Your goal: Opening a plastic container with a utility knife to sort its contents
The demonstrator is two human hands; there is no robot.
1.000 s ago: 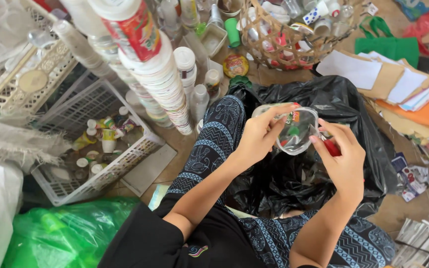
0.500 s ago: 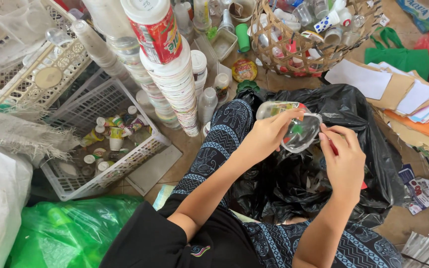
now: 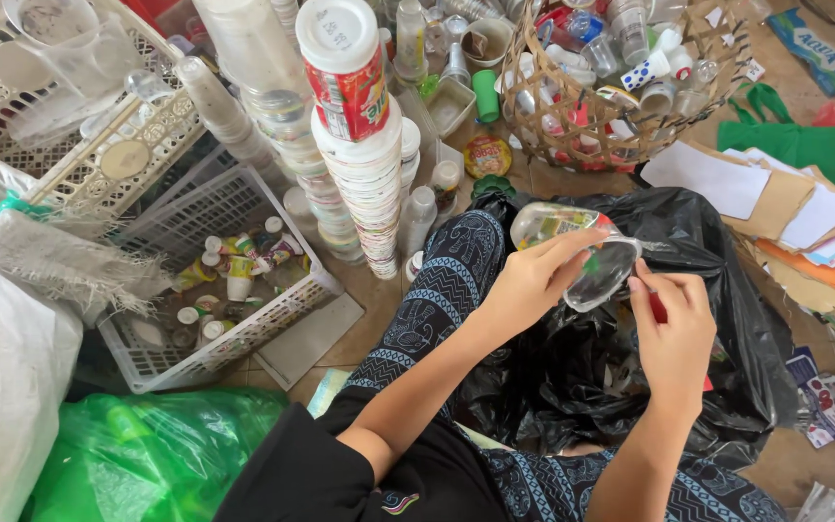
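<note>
Cup stacks (image 3: 371,184) between crate (image 3: 234,290) and bag (image 3: 620,387) — basket (image 3: 620,87) behind.

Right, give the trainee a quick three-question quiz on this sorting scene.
1. True or false: the left hand holds a clear plastic cup over the black bag.
2. Which basket holds small bottles with white caps? A) wicker basket B) white crate C) green bag
3. Fill in: the right hand touches the cup's ____.

Key: 1 true; 2 B; 3 rim.
</note>
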